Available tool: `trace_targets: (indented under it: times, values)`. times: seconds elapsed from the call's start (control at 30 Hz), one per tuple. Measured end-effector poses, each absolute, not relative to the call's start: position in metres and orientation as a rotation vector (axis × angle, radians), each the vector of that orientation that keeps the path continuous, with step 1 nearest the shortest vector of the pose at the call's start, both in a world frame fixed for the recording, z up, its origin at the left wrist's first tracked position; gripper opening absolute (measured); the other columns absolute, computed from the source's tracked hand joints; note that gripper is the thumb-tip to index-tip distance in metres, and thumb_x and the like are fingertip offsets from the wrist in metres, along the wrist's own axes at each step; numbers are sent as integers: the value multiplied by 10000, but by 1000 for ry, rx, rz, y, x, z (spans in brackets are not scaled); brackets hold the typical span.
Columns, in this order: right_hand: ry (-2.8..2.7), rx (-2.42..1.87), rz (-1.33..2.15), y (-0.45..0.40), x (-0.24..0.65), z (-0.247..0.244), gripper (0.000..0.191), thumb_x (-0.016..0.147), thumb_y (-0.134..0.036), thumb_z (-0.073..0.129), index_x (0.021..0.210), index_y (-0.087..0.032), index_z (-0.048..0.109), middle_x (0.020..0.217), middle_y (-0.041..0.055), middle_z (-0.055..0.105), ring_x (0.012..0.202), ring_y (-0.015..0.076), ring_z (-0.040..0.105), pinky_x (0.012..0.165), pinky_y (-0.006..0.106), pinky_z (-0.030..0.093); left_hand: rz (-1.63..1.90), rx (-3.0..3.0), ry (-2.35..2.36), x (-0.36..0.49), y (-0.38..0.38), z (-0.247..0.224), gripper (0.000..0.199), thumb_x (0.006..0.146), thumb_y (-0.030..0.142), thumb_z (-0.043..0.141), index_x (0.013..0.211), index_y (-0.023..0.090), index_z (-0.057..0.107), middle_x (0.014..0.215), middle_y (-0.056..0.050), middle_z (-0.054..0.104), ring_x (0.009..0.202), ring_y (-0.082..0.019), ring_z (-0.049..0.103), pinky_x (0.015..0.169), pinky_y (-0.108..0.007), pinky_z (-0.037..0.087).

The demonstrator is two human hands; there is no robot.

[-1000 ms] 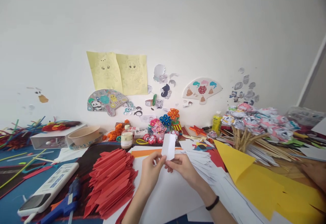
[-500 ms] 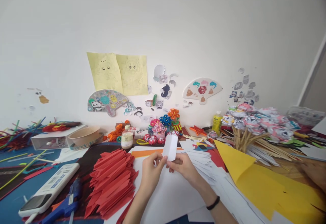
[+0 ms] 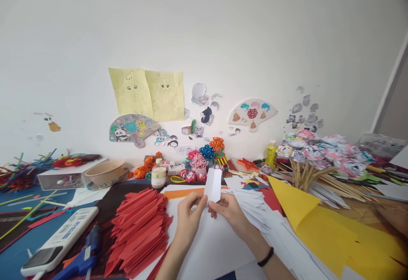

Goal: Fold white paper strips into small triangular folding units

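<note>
A small folded strip of white paper (image 3: 213,185) stands upright between my two hands, a lengthwise crease showing on it. My left hand (image 3: 192,209) pinches its lower left edge with thumb and fingers. On the lower right side, my right hand (image 3: 228,210) grips the same paper, its thumb pointing toward the left one. Beneath both hands lies a large white sheet (image 3: 216,246). A pile of folded red paper pieces (image 3: 140,231) is left of my left hand, and a stack of white paper strips (image 3: 255,207) lies right of my right hand.
Yellow paper (image 3: 338,229) covers the right side, below a bunch of paper flowers on sticks (image 3: 302,176). At left are a blue glue gun (image 3: 86,254) and a white power strip (image 3: 62,239). A glue bottle (image 3: 158,173) stands behind the red pile.
Both hands stay in nearly the same place, still gripping the white paper. The view has shifted very slightly.
</note>
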State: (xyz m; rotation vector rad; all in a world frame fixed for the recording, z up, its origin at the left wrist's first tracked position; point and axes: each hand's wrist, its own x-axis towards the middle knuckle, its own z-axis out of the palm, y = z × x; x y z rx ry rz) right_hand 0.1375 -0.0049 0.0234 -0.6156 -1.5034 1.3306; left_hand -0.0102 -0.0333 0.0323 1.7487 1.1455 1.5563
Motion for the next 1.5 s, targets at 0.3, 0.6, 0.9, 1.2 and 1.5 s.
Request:
trace_targets:
  times: [0.3, 0.6, 0.9, 1.2, 1.5]
  values:
    - [-1491, -575, 1328, -3, 136, 21, 291, 777, -395, 667, 772, -105, 677, 642, 50, 633, 537, 139, 562, 518, 260, 445, 1588, 1595, 990, -10, -32, 30, 228, 830, 343, 587, 737, 140, 633, 669, -26, 639, 629, -156, 588, 618, -250, 464]
    - [-1491, -589, 1312, 0, 136, 19, 294, 799, -397, 646, 799, -104, 668, 654, 47, 625, 564, 138, 562, 547, 258, 450, 1604, 1691, 1129, -9, -30, 29, 230, 841, 356, 566, 769, 152, 642, 685, -26, 657, 654, -164, 601, 642, -248, 462]
    - [-1600, -700, 1275, 5, 136, 9, 341, 759, -445, 670, 747, -106, 634, 624, 38, 615, 533, 135, 565, 519, 246, 442, 1553, 1814, 1361, -13, -30, 29, 249, 836, 388, 554, 851, 164, 660, 728, -26, 664, 632, -151, 552, 597, -236, 423]
    - [-1649, -677, 1417, 0, 126, 0, 358, 701, -446, 717, 724, -99, 629, 615, 40, 630, 507, 128, 569, 498, 237, 446, 1650, 1736, 1451, -17, -29, 31, 250, 840, 388, 531, 831, 167, 647, 640, -3, 622, 583, -141, 528, 555, -222, 398]
    - [-1655, -713, 1420, -4, 125, 6, 291, 693, -384, 725, 692, -102, 656, 580, 29, 632, 494, 129, 581, 497, 233, 457, 1655, 1727, 1462, -16, -30, 32, 261, 840, 402, 531, 823, 171, 652, 659, -8, 643, 609, -149, 557, 575, -231, 421]
